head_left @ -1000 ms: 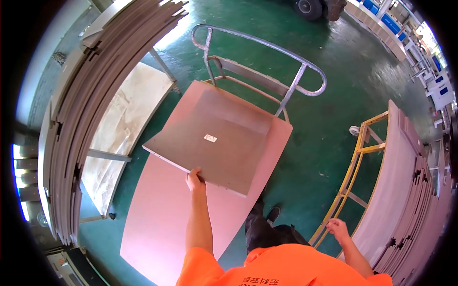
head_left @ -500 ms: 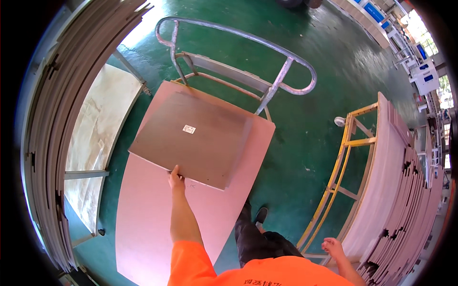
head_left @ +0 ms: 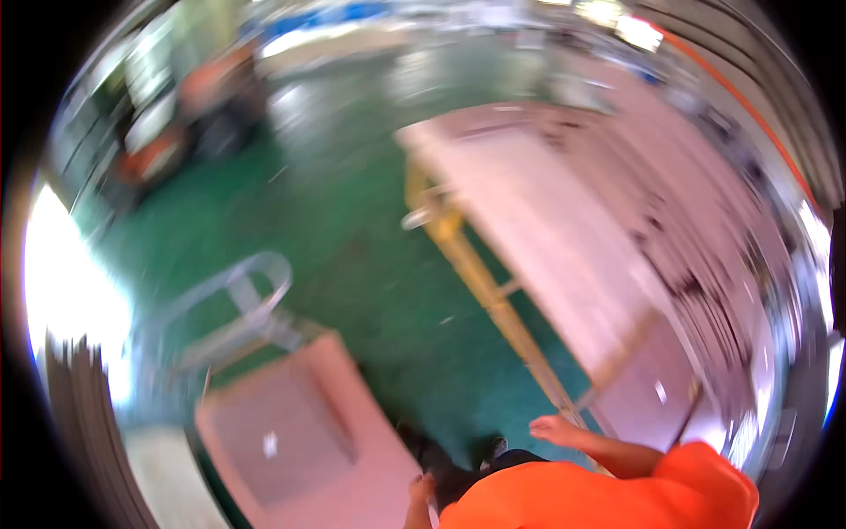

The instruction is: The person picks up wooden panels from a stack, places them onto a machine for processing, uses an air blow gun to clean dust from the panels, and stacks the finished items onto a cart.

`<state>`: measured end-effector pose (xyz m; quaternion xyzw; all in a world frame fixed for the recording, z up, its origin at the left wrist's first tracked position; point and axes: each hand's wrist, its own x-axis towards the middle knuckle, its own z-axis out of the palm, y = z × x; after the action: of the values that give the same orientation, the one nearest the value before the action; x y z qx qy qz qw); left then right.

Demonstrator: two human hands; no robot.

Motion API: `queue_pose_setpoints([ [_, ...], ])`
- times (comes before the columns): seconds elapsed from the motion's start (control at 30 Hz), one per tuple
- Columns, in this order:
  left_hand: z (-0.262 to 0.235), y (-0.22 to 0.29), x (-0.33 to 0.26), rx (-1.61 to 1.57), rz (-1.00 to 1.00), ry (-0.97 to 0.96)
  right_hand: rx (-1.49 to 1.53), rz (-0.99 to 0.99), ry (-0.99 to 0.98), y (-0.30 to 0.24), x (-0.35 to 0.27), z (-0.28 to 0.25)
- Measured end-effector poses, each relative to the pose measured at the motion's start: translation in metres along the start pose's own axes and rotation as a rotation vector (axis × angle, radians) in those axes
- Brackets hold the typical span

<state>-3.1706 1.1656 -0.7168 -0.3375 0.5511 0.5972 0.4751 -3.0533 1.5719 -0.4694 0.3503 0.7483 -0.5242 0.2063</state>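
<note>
Beside the right edge of a pink board (head_left: pixel 374 445) hangs my left hand (head_left: pixel 421 492), blurred, its finger positions unclear. It is apart from the smaller grey-brown panel (head_left: pixel 286 423) with a white label, which lies on that pink board at the lower left. My right hand (head_left: pixel 555 430) is held out in front of my body, fingers loosely apart and nothing visible in them. It is nearest to the yellow frame (head_left: pixel 502 309) of a rack or cart carrying pink boards (head_left: pixel 564 238). Motion smears the whole picture.
The trolley under the pink board has a metal tube handle (head_left: pixel 256 300) at its far end. Stacked board edges (head_left: pixel 670 194) fill the right side. An orange and dark vehicle (head_left: pixel 207 101) stands far left on the green floor (head_left: pixel 352 238). More stacked boards (head_left: pixel 84 423) rise at the left.
My view has swung to the right. My left hand has let go of the grey-brown panel's near edge and drawn back to my side. My right arm has lifted forward towards the yellow-framed rack.
</note>
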Motion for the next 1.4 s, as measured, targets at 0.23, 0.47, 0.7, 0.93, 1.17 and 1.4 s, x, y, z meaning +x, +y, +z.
queue_pose_setpoints([
  [0.23, 0.138, 0.195, -0.041, 0.636, 0.303, 0.02, 0.231, 0.301, 0.496, 0.144, -0.123, -0.044],
  [0.47, 0.223, 0.254, 0.016, 0.65, -0.474, -0.716, 1.032, 0.614, 1.279, 0.316, -0.293, 0.066],
  [0.7, 0.564, 0.003, -0.131, 1.741, 0.764, -0.866, 1.479, 0.959, 1.346, 0.298, -0.368, 0.296],
  [0.93, 0.725, -0.243, -0.285, 1.694, 0.63, -1.342, 1.814, 1.093, 1.379, 0.287, -0.348, 0.409],
  [1.17, 0.809, -0.456, -0.398, 1.39, 0.29, -1.352, 1.523, 1.079, 1.464, 0.401, -0.487, 0.415],
  [1.4, 0.956, -0.579, -0.463, 1.096, 0.278, -1.277, 1.559, 1.066, 1.715, 0.515, -0.656, 0.387],
])
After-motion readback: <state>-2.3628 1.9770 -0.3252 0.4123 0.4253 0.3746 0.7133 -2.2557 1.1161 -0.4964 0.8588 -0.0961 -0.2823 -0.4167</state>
